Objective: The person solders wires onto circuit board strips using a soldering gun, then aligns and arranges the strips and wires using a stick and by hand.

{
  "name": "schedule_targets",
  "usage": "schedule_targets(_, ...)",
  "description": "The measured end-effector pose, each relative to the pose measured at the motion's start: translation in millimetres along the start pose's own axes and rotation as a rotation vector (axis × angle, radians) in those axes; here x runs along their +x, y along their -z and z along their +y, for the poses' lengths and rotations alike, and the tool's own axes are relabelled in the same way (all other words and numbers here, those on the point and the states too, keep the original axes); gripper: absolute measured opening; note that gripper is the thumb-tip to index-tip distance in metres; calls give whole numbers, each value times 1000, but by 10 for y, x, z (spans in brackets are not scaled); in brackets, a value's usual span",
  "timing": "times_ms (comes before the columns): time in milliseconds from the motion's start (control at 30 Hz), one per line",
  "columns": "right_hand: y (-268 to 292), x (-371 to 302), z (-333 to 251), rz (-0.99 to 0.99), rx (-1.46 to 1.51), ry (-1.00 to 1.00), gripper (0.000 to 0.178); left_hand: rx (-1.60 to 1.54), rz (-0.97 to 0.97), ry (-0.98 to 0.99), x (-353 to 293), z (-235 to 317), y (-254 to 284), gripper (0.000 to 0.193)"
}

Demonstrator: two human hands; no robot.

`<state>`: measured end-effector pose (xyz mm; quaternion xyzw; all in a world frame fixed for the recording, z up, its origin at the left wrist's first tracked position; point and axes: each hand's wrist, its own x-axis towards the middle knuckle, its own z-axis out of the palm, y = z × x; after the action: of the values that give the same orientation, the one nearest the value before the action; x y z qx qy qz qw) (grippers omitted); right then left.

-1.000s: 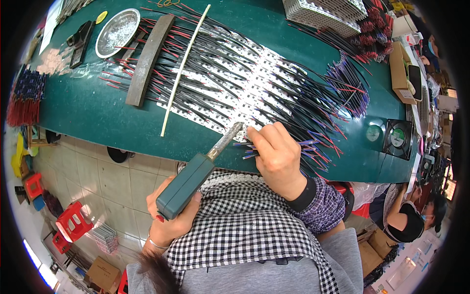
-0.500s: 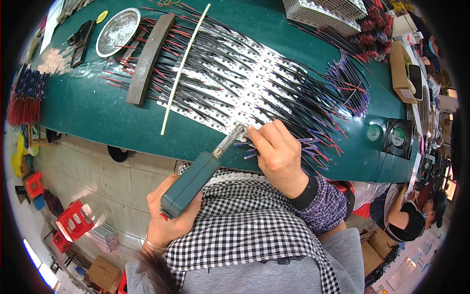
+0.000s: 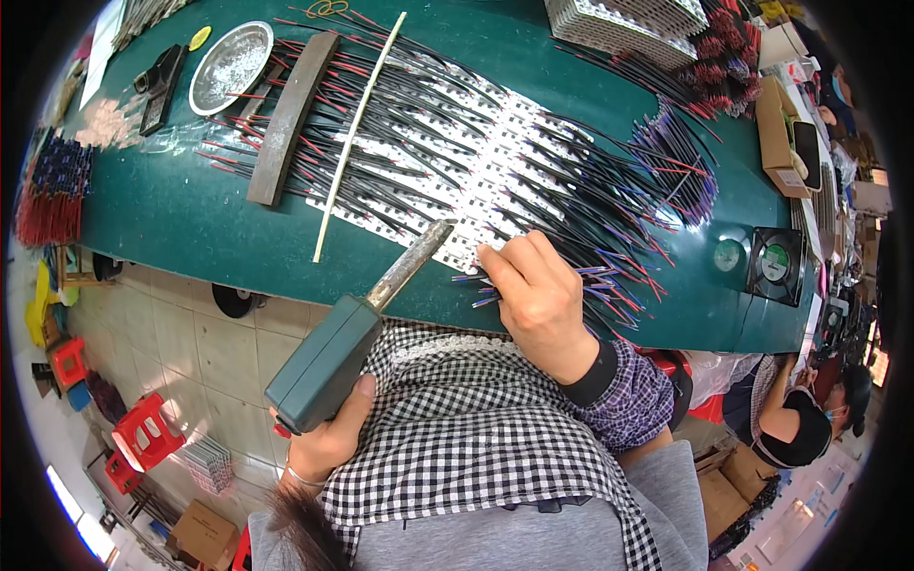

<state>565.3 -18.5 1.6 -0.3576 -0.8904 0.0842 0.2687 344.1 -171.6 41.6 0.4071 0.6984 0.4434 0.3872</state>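
Observation:
My left hand (image 3: 333,433) is wrapped round the dark green body of a soldering iron (image 3: 324,362). The iron's thick, stained metal tip (image 3: 414,262) points up and away, over the near edge of a white circuit board panel (image 3: 466,217). At the panel's near corner, my right hand (image 3: 543,300) has thumb and forefinger pressed together; what lies between them is too small to make out. Rows of black and red wires (image 3: 419,143) cross the panel's left part. More black wires (image 3: 562,205) with purple and red ends spread to the right, some beneath my right hand.
A wooden bar (image 3: 293,119) and a pale thin stick (image 3: 360,133) lie across the wires. Farther left are a round metal dish (image 3: 230,67) and a black stand (image 3: 164,88). A small fan (image 3: 776,266) stands right; stacked panels (image 3: 628,29) are at the back. Another person (image 3: 795,423) sits right.
The soldering iron has drawn back left and toward me, its tip leaving my right fingertips. My left hand moved with it; my right hand has stayed nearly still.

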Motion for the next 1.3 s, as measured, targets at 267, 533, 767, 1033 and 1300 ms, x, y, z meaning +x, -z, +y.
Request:
schedule_targets(267,261,-34,130,185,147,-31,42,-32,-44,-114,3,-12,12,48)
schedule_targets(533,1667,-326,479,1214,567,-444,33,-68,59,-113,30,-137,-78,46)
schedule_targets(767,1037,-869,1165,1189,375,-582,21,-104,90,-90,34,-149,-109,43)
schedule_targets(1033,1370,-424,467,751,22,-506,15,-114,116,-114,51,-160,-145,42)
schedule_targets(1300,499,23,-132,-21,277,-224,31,-85,78,-132,-22,-247,-48,42)
